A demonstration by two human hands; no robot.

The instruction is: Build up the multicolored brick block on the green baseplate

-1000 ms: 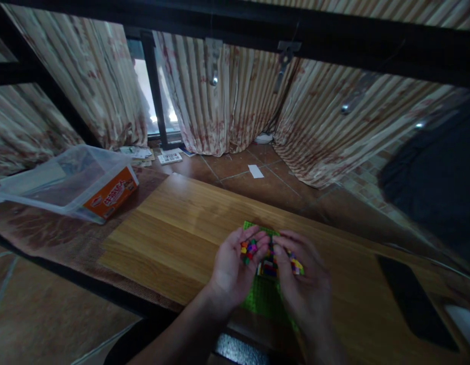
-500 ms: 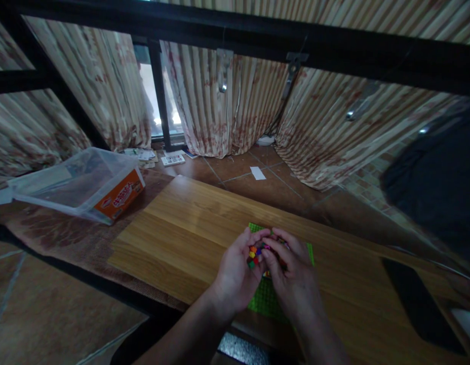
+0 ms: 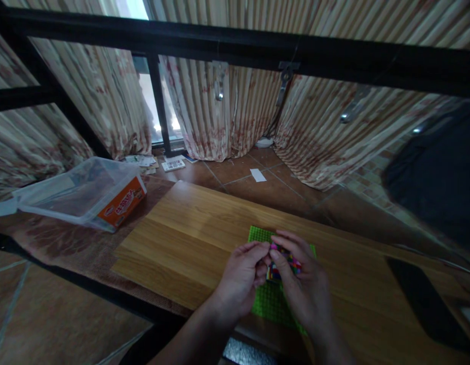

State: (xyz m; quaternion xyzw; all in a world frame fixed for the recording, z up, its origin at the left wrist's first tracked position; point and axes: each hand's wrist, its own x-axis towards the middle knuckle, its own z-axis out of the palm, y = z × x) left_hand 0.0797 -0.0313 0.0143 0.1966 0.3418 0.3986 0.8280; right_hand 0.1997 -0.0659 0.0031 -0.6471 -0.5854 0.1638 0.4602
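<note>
A green studded baseplate lies on the wooden tabletop close to me. A small build of multicoloured bricks stands on it. My left hand is curled into a loose fist beside the build, fingertips touching it; the bricks it cupped a moment ago are hidden inside. My right hand is closed over the build, thumb and fingers pinching its top, where a pink brick shows.
A clear plastic box with an orange label sits at the left on a brown mat. A dark phone lies at the right of the table. Striped curtains and a black bar stand behind; papers lie on the tiled floor.
My left hand, which showed loose coloured bricks in its palm, has closed and turned over. My right hand has shifted onto the top of the brick build. The view tilted slightly.
</note>
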